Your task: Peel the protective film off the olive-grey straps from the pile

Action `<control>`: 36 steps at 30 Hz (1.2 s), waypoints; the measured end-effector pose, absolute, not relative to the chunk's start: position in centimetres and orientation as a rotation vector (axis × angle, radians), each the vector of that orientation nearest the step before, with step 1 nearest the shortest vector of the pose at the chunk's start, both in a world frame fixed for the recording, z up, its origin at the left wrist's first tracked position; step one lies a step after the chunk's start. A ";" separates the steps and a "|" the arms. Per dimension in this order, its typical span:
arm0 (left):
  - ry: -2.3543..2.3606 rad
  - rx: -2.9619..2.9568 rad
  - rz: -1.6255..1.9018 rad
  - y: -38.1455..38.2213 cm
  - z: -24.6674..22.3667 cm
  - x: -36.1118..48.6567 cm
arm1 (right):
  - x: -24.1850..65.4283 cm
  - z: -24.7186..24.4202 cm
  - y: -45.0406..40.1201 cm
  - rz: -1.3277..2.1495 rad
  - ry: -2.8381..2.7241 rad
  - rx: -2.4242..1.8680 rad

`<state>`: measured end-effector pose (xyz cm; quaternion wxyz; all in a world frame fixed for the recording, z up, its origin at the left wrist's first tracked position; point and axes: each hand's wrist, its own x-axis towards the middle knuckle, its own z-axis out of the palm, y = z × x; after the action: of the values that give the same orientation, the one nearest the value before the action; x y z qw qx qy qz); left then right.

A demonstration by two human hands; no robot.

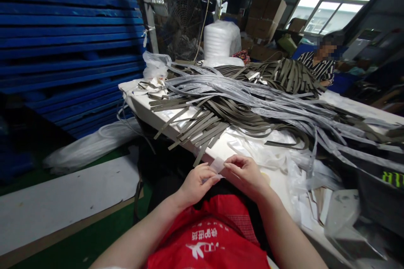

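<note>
Above the red apron (214, 233), the left hand (198, 181) and right hand (246, 173) pinch a small translucent piece (217, 164) between thumbs and fingertips near the table edge, a grip that likely keeps it spread; fingers cover its ends, so what it is cannot be told. Beyond, dark strips (233, 109) lie on the white table (143, 107), some jutting past its edge, perhaps for easy picking. Pale strips (217, 82) drape over them, hiding parts and running out of frame. Farther, a co-worker (316, 65) sits half hidden, hands unclear.
</note>
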<state>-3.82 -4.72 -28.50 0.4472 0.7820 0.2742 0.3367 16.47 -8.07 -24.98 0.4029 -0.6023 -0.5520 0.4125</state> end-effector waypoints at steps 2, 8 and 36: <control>0.685 1.938 0.846 -4.8 -28.3 -3.8 | 16.2 -25.2 -8.2 1.010 -1.389 -1.508; 0.639 1.959 0.855 -4.8 -28.4 -3.6 | 15.9 -25.1 -8.4 0.876 -1.484 -1.514; 0.626 2.267 0.879 -5.3 -26.9 -4.2 | 15.4 -23.3 -8.3 0.652 -1.701 -1.266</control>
<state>-4.23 -5.31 -26.94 0.3101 0.8584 0.2371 0.3328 15.38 -8.33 -23.33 0.4453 -0.5111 -0.6865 0.2630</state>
